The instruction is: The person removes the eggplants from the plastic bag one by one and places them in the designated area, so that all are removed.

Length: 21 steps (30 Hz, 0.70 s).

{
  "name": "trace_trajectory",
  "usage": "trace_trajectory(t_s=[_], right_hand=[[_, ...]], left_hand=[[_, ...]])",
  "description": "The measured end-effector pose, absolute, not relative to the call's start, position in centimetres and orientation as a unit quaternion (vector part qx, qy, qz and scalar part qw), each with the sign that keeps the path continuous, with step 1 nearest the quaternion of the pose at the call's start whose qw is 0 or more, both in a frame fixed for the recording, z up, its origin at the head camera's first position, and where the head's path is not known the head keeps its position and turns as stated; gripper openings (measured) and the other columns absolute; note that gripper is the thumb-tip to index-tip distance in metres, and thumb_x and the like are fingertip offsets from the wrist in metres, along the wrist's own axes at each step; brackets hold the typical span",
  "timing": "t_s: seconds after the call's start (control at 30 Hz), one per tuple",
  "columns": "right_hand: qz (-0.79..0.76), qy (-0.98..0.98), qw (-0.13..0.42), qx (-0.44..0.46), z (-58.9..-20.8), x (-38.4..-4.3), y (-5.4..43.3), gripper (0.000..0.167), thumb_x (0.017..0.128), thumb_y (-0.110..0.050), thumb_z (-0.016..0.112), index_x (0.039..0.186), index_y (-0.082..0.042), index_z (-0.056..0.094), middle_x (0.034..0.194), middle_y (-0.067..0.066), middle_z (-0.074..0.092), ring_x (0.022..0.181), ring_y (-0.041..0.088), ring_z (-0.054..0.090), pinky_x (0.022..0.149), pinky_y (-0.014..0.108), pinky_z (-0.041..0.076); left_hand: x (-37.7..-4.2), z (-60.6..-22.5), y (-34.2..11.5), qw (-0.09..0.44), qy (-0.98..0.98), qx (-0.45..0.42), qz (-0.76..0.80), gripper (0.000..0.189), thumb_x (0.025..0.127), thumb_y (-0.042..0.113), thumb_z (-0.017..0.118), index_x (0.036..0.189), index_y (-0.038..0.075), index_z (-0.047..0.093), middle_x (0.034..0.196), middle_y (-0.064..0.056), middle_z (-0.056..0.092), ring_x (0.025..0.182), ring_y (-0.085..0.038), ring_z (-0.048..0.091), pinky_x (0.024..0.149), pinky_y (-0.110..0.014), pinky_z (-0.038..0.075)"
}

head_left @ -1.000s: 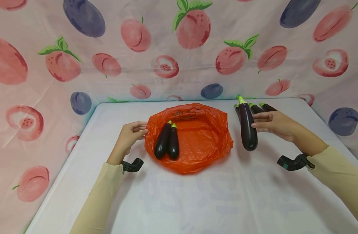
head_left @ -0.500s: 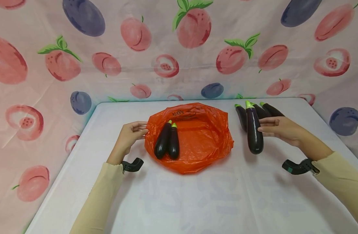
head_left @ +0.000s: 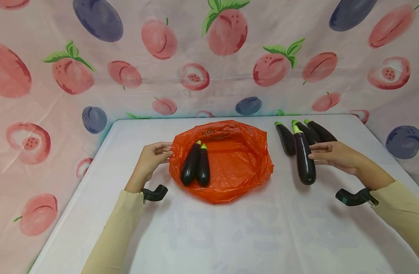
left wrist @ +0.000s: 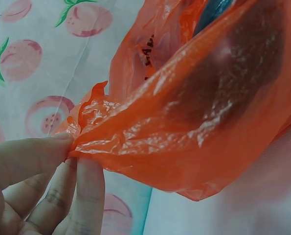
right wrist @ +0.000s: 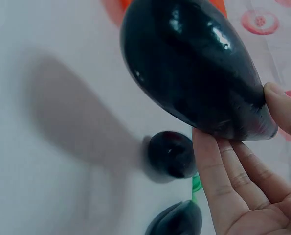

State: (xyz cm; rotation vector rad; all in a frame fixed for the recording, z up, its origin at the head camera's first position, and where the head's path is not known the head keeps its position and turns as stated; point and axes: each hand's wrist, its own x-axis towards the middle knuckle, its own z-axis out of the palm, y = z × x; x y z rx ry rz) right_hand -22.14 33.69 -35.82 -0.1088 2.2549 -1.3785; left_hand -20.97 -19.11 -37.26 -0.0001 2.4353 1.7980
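Observation:
An orange plastic bag (head_left: 233, 163) lies on the white table with its mouth spread wide. My left hand (head_left: 150, 161) pinches its left rim between thumb and fingers, and the left wrist view shows the gathered film (left wrist: 94, 139) there. Two eggplants (head_left: 189, 165) lie side by side in the bag's left part. To the right of the bag, my right hand (head_left: 336, 156) holds another eggplant (head_left: 304, 158) by its side, green stem pointing away. In the right wrist view this eggplant (right wrist: 194, 63) is raised off the table, its shadow falling apart from it.
Behind the held eggplant, three more lie at the table's back right: a left eggplant (head_left: 285, 139), a middle one (head_left: 307, 131) and a right one (head_left: 320, 130). A fruit-print cloth (head_left: 223, 83) hangs behind the white table (head_left: 213, 236).
My right hand has moved right and nearer to me with the eggplant, lowering it slightly and uncovering more of the eggplants behind. My left hand and the bag have stayed in place.

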Motion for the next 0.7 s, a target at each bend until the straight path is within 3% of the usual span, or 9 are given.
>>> trace_trajectory(t_s=[0.27,0.5,0.7], right_hand=[[-0.489,0.836,0.245,-0.048,-36.6,-22.3,34.6,0.064,0.095,-0.017,0.055,0.138,0.019,0.024,0.118,-0.007,0.058,0.093,-0.01,0.058,0.082,0.016,0.053],[-0.478,0.84,0.254,-0.041,-36.7,-22.4,35.0,0.066,0.094,-0.019,0.057,0.137,0.019,0.025,0.101,-0.022,0.061,0.092,-0.01,0.058,0.082,0.016,0.053],[-0.454,0.85,0.265,-0.031,-36.9,-22.5,35.3,0.066,0.094,-0.022,0.057,0.138,0.018,0.027,0.099,-0.02,0.063,0.091,-0.009,0.058,0.088,0.025,0.054]], left_hand=[[-21.0,-37.4,-19.1,0.056,0.803,0.002,0.594,0.035,0.09,0.01,0.061,0.123,-0.003,0.058,0.109,-0.019,0.065,0.08,-0.004,0.065,0.075,-0.024,0.058],[-20.9,-37.4,-19.1,0.056,0.802,0.0,0.594,0.035,0.09,0.01,0.061,0.123,-0.003,0.058,0.108,-0.017,0.065,0.08,-0.005,0.065,0.075,-0.024,0.058],[-20.9,-37.4,-19.1,0.057,0.804,-0.002,0.592,0.035,0.09,0.01,0.061,0.123,-0.003,0.058,0.108,-0.017,0.065,0.08,-0.004,0.064,0.075,-0.023,0.057]])
